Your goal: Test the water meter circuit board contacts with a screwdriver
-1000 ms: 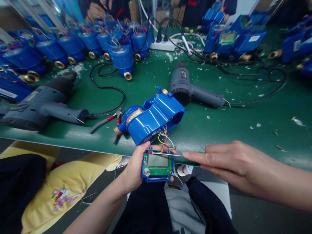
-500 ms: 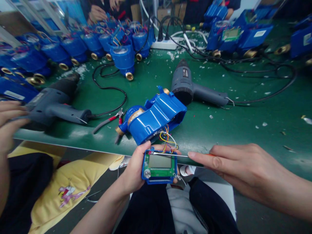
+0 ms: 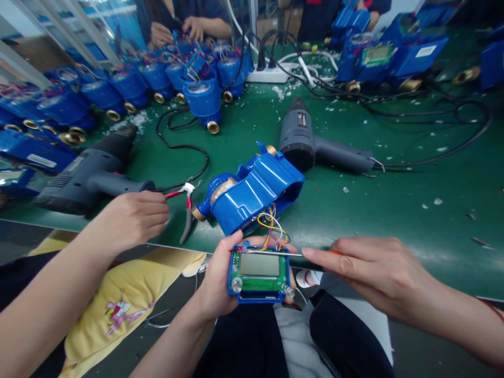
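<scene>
My left hand (image 3: 218,281) is wrapped round a blue-framed display module (image 3: 258,295) with a green circuit board and a grey screen, tilted toward me. Pinched in my right hand (image 3: 374,268) is a screwdriver (image 3: 289,254); its thin metal shaft reaches left across the module's upper edge, and its orange handle is mostly hidden by the fingers. Thin coloured wires (image 3: 272,223) run from the module to an open blue water meter housing (image 3: 252,191), which lies on its side on the bench just beyond my left hand.
A co-worker's hand (image 3: 136,218) grips red-handled cutting pliers (image 3: 188,202) at my left. Two grey heat guns (image 3: 301,134) lie on the green bench (image 3: 394,210). Several blue meters (image 3: 202,102) stand behind, near a white power strip (image 3: 268,75) and black cords. Other people's hands are at the back.
The co-worker's hand has come in from the left and taken hold of the pliers. My hands keep the module and screwdriver in nearly the same place; the view has shifted slightly.
</scene>
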